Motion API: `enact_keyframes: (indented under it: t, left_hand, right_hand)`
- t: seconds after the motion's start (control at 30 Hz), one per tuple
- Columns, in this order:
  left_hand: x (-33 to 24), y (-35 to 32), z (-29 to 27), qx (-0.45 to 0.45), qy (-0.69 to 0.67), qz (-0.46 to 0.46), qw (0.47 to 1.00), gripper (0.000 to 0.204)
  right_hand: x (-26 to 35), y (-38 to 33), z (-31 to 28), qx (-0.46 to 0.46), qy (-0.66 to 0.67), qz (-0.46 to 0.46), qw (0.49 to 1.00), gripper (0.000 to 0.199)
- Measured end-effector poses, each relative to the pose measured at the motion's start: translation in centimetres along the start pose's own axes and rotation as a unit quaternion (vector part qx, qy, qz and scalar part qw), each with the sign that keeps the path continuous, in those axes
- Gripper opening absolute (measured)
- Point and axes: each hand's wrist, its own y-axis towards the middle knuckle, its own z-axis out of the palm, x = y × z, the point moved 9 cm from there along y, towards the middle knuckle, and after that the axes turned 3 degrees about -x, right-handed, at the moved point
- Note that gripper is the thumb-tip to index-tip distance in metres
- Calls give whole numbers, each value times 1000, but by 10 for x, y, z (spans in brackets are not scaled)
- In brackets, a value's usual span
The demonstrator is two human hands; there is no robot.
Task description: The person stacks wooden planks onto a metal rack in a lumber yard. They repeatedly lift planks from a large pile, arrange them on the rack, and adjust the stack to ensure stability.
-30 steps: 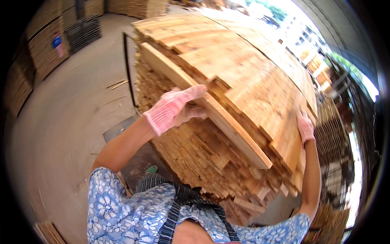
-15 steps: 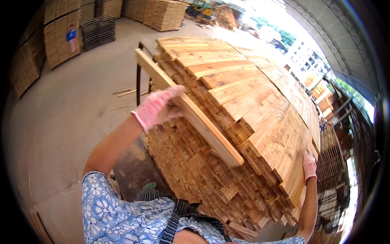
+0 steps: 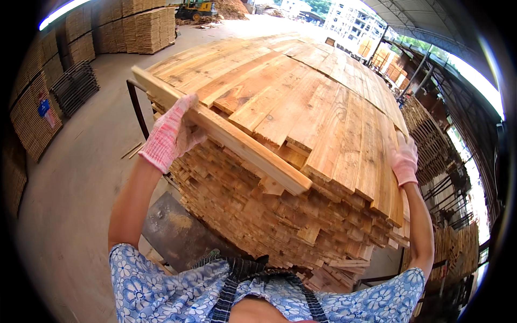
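Observation:
My left hand, in a pink-and-white knit glove, grips a long, narrow wooden board by its middle. The board slants along the near left edge of a large stack of planks, and its near end sticks out past the uneven plank ends. Whether it touches the stack I cannot tell. At the stack's right edge, my right hand, in a matching glove, lies against the outer plank with its fingers stretched forward, slightly blurred. Gaps show in the top layer near its front, where some planks end short.
A dark metal post frame stands at the stack's left corner. Below me is a dark metal plate. Tall timber stacks line the far left, with a yellow loader behind. More stacked wood stands to the right.
My left hand has raised the board toward the top of the stack. My right hand stays at the right edge, seemingly farther forward. The whole view has shifted.

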Motion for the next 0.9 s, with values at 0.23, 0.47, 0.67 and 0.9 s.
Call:
enact_keyframes:
  t: [0.23, 0.47, 0.67, 0.9]
  left_hand:
    - [12, -43, 207, 274, 68, 21, 959, 43]
    - [38, -81, 291, 287, 307, 220, 880, 80]
    - [115, -195, 291, 397, 362, 519, 665, 77]
    - [211, -272, 359, 328, 375, 671, 550, 71]
  right_hand:
    - [198, -48, -123, 271, 655, -62, 703, 70]
    - [105, -69, -153, 169, 679, 97, 708, 94]
    - [-90, -77, -37, 173, 217, 119, 953, 81]
    - [-113, -73, 34, 212, 136, 132, 959, 58]
